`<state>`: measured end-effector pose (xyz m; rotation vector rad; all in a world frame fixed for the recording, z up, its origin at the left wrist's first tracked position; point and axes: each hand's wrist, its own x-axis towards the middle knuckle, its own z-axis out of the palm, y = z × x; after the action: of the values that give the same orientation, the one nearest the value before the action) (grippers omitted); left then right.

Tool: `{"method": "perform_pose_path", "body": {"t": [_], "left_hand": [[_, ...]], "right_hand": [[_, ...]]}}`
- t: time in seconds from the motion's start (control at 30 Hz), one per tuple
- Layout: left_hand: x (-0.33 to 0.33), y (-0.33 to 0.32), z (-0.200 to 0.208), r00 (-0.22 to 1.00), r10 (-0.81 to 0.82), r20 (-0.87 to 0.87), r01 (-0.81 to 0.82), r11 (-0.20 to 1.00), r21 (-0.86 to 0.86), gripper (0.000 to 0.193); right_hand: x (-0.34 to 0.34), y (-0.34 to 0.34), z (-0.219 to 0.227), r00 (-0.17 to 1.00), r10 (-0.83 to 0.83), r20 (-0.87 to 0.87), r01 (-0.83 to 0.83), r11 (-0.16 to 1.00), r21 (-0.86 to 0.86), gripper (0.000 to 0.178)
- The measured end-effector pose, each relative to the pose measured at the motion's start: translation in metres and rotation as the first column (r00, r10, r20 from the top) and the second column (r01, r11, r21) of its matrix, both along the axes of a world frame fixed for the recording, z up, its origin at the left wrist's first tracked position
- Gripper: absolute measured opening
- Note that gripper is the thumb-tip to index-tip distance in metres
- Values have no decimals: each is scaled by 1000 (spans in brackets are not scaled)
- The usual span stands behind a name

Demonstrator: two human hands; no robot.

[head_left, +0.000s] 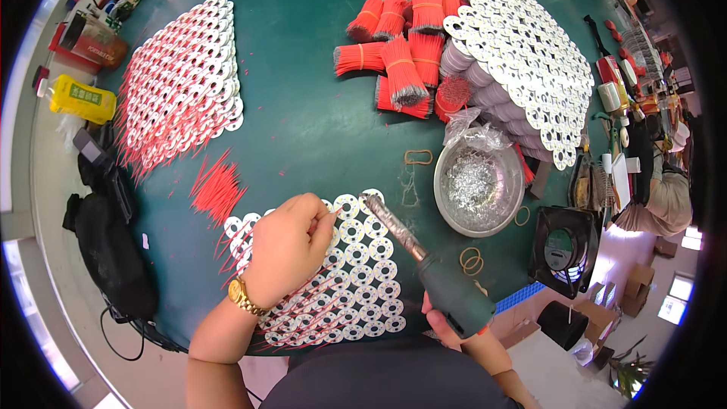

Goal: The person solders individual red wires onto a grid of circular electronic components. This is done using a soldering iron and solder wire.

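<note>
Two hands frame the gap that seems to matter most here: our left hand [299,227] on one side, and on the other the tip of the soldering iron [462,299] in our right hand [447,326]. The tip sits to the right of our left fingertips and slightly farther from us, near but apart from them, with a white disc of the top row between. The iron's long axis slants from its green handle at lower right up to the tip at upper left, so its point leans toward the left fingers, which are much nearer to it than the right hand is.

Our left thumb and forefinger are pinched together, and a thin end of red wire [338,211] seems to show at their tips; the palm hides the rest. Our right fingers are wrapped around the handle, partly hidden beneath it.

The sheet of white discs [384,270] lies flat on the green table [295,129] right in front of us, partly under the left hand and wrist. Its discs are round, with dark centres and small marks around them, joined in slanting rows. Red wires lie across the left and lower part, while the discs toward the right edge look bare.
</note>
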<state>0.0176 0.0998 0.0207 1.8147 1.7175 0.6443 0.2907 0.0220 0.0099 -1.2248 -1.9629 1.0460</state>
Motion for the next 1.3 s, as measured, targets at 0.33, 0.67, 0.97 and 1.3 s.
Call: {"method": "perform_pose_path", "body": {"t": [0.33,0.67,0.97,1.3], "left_hand": [[-1,7,-3,999,15,42,-15,1000,7,15],[0,8,-3,1000,-7,3,7,999,31,15],[0,6,-6,999,18,34,-19,999,39,13],[-1,5,-9,1000,17,12,-18,997,74,15]], "right_hand": [[2,0,-4,988,49,148,-47,999,-16,24],[12,-17,-17,989,45,142,-26,991,-132,46],[5,1,-1,998,62,31,-54,973,-226,39],[0,6,11,982,58,178,-19,978,-209,18]]}}
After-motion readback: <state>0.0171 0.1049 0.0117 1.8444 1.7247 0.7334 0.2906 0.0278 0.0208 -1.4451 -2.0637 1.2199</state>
